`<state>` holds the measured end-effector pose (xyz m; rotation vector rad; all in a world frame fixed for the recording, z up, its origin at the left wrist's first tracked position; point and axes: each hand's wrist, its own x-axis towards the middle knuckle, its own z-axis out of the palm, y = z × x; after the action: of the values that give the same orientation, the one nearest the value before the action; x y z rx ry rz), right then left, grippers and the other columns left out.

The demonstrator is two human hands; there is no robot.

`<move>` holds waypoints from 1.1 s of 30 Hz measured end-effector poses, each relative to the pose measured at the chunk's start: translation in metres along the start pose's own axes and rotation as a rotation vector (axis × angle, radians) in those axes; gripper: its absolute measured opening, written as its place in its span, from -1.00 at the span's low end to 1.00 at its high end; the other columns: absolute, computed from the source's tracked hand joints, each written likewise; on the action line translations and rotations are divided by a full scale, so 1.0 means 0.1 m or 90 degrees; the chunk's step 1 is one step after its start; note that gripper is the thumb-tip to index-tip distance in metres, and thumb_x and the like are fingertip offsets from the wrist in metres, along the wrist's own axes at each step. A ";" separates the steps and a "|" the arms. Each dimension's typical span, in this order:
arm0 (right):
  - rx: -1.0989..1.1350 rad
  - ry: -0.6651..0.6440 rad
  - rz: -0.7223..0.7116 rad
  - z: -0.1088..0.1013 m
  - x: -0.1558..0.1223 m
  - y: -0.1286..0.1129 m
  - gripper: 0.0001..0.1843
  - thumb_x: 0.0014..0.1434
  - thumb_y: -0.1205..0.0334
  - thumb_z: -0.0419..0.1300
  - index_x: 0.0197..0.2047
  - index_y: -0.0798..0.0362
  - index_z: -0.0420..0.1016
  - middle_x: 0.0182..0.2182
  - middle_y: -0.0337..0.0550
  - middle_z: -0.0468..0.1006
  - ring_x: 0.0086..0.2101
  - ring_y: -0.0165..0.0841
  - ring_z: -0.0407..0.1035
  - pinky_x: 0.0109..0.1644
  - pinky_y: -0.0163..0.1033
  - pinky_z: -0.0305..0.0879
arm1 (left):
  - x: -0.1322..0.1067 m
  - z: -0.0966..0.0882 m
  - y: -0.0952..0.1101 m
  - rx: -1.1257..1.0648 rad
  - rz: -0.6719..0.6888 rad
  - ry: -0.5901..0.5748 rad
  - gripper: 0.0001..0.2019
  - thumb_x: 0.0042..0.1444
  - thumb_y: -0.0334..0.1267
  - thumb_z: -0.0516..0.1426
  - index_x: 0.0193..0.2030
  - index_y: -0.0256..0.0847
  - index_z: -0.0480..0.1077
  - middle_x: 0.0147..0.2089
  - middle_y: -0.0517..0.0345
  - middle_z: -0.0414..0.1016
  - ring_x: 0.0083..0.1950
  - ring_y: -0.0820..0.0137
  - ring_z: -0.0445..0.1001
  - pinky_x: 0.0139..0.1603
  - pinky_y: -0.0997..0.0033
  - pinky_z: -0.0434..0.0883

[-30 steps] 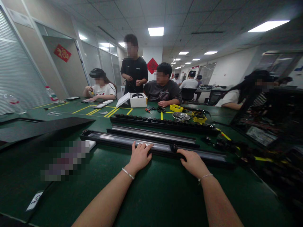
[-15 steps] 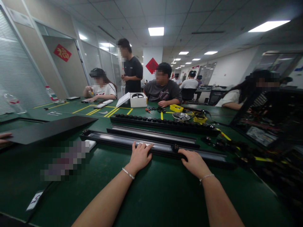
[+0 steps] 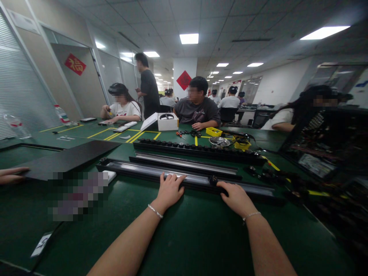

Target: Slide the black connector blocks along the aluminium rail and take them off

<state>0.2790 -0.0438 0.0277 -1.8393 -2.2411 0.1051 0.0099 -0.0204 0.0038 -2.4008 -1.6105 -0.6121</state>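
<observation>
My left hand (image 3: 170,189) rests with fingers stretched flat on the near edge of a long black rail with a grey strip (image 3: 138,170) that lies across the green table (image 3: 184,237). My right hand (image 3: 234,197) lies further right on the same rail, its fingers curled over the edge beside a small black knob (image 3: 212,179). A second rail (image 3: 186,163) and a long black bar studded with several black knobs (image 3: 201,149) lie parallel behind the first.
A flat black panel (image 3: 71,155) lies at left, with another person's hand (image 3: 11,175) on its near end. Behind are a white box (image 3: 167,121), a yellow tray (image 3: 214,131), a metal bowl (image 3: 220,141), bottles and several seated people. Dark equipment (image 3: 322,153) crowds the right.
My hands stay on the rail. Another person's hand has come in from the left along the black panel, which has shifted. The standing person at the back has walked left.
</observation>
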 end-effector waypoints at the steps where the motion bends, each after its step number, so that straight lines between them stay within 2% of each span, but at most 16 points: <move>1: -0.001 0.001 -0.001 0.00 0.00 0.01 -0.61 0.05 0.31 0.02 -0.03 -0.09 0.38 -0.09 -0.17 0.50 -0.06 -0.28 0.34 0.11 -0.09 0.07 | 0.00 0.00 0.00 0.001 0.001 0.001 -0.57 0.10 -0.16 0.06 0.14 0.07 0.22 -0.13 0.15 0.40 -0.03 0.25 0.31 0.23 -0.08 -0.11; 27: 0.030 0.020 0.042 -0.10 -0.06 0.14 -0.68 0.04 0.25 0.04 -0.12 -0.09 0.45 -0.13 -0.18 0.51 -0.10 -0.27 0.35 0.05 -0.11 0.15 | 0.00 -0.03 0.02 -0.002 -0.011 -0.015 -0.57 0.10 -0.17 0.06 0.14 0.08 0.22 -0.12 0.15 0.40 0.00 0.25 0.31 0.25 -0.09 -0.13; 30: 0.051 0.059 0.040 -0.06 -0.06 0.17 -0.73 0.04 0.18 0.05 -0.18 -0.05 0.46 -0.13 -0.15 0.50 -0.09 -0.26 0.32 0.03 -0.12 0.15 | 0.00 -0.02 0.01 -0.001 -0.003 -0.007 -0.57 0.10 -0.17 0.06 0.14 0.07 0.22 -0.13 0.15 0.40 -0.01 0.24 0.31 0.24 -0.10 -0.12; 33: 0.076 0.169 0.083 0.04 -0.01 0.12 -0.73 0.06 0.09 0.03 -0.23 0.02 0.43 -0.16 -0.07 0.49 -0.10 -0.23 0.31 0.00 -0.12 0.17 | 0.00 -0.01 0.01 -0.002 -0.003 -0.002 -0.57 0.10 -0.17 0.06 0.14 0.07 0.22 -0.12 0.15 0.39 -0.01 0.24 0.31 0.23 -0.10 -0.11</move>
<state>0.2903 -0.0422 0.0210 -1.8167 -1.8969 0.0152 0.0104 -0.0211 0.0044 -2.4014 -1.6178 -0.6123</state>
